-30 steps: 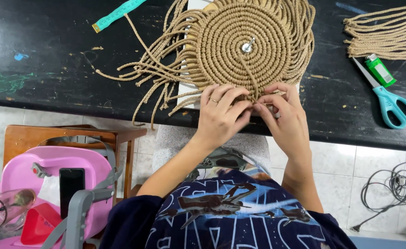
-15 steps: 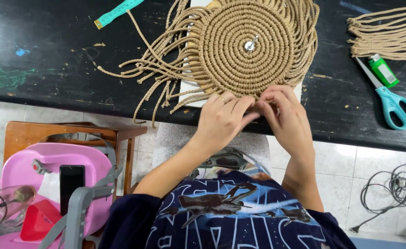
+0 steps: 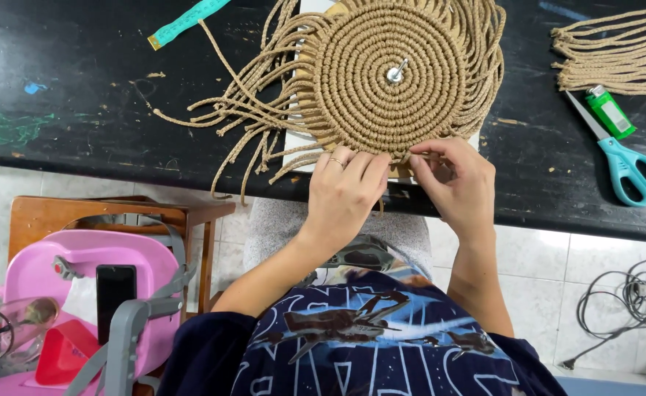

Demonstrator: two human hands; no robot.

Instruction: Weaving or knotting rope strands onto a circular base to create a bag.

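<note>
seen from above: a round woven mat of tan cord [image 3: 389, 77], coiled in rings around a metal pin [image 3: 395, 72], lying flat on a black worktable [image 3: 81, 88] near its front edge. at the lower rim of the mat, the left hand [image 3: 345, 192] laid palm down, its 4 fingers [image 3: 352, 165] pressed close together, tips touching the outer ring, a thin ring on 1 finger. just beside it, the right hand [image 3: 456, 183] curled, thumb and forefinger pinching a cord end at the same rim; cannot tell how many strands inside the pinch. so the mat directly beyond the fingertips, both hands meeting at its near edge. loose cord fringe [image 3: 249, 125] spreading out to the left of the mat, well apart from the fingers. to the far right on the table, a bundle of cut cords [image 3: 616, 55], a green lighter [image 3: 610, 111] and teal scissors [image 3: 627, 165] just beside each other. at top left a teal measuring tape [image 3: 187, 20]. below the table edge, a wooden stool [image 3: 117, 213] with a pink bag [image 3: 81, 286], and a grey cable [image 3: 627, 301] on the tiled floor.
</note>
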